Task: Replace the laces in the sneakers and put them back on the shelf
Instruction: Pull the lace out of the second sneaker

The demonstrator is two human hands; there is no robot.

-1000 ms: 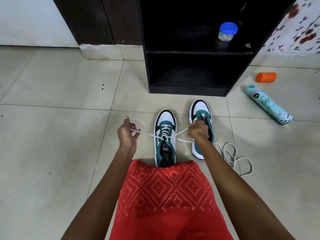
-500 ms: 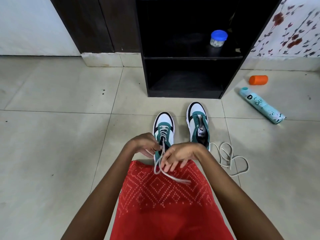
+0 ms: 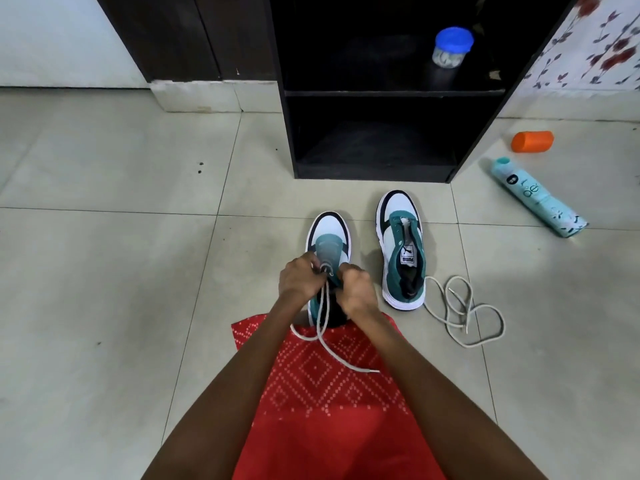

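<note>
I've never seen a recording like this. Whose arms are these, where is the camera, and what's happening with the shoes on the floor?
No machine here: a person wears a camera on the head, looking down at their own arms. The left hand and right hand pinch a grey lace at the eyelets of the near sneaker. The second sneaker stands unlaced beside it on the tiled floor, a loose lace next to it. Ahead is a dark shelf holding a blue-lidded jar; a spray can and orange cap lie to the right.

Red garment [image 3: 329, 393], white diamond print
</note>
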